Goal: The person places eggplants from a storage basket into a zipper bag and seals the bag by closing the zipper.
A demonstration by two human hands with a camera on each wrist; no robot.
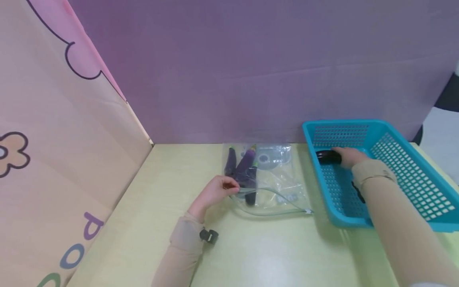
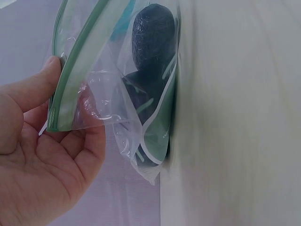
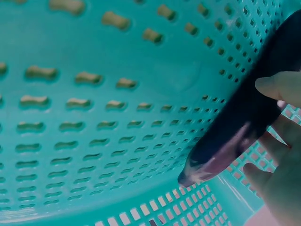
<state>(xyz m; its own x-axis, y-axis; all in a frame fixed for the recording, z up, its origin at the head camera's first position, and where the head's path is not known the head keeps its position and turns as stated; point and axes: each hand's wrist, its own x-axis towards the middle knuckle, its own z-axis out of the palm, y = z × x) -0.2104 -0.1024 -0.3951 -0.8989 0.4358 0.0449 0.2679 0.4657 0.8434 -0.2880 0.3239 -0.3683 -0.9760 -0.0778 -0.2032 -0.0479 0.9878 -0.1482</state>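
A clear zip bag (image 1: 276, 175) with a green zip edge lies on the table, its mouth spread open toward me. Three eggplants (image 1: 245, 165) show inside it. My left hand (image 1: 216, 190) pinches the left end of the bag's mouth; in the left wrist view, thumb and fingers hold the green zip strip (image 2: 80, 61). Inside the blue basket (image 1: 324, 191), my right hand (image 1: 350, 156) grips a dark, glossy eggplant (image 1: 328, 157) beside the left wall. In the right wrist view this eggplant (image 3: 244, 113) slants along the perforated wall, with thumb and fingers around it.
Another dark item (image 1: 357, 192) lies in the basket, partly hidden by my right forearm. The basket stands to the right of the bag, and its raised rim surrounds my right hand. A purple backdrop (image 1: 229, 71) rises behind the table, and a printed panel (image 1: 79, 139) borders the left.
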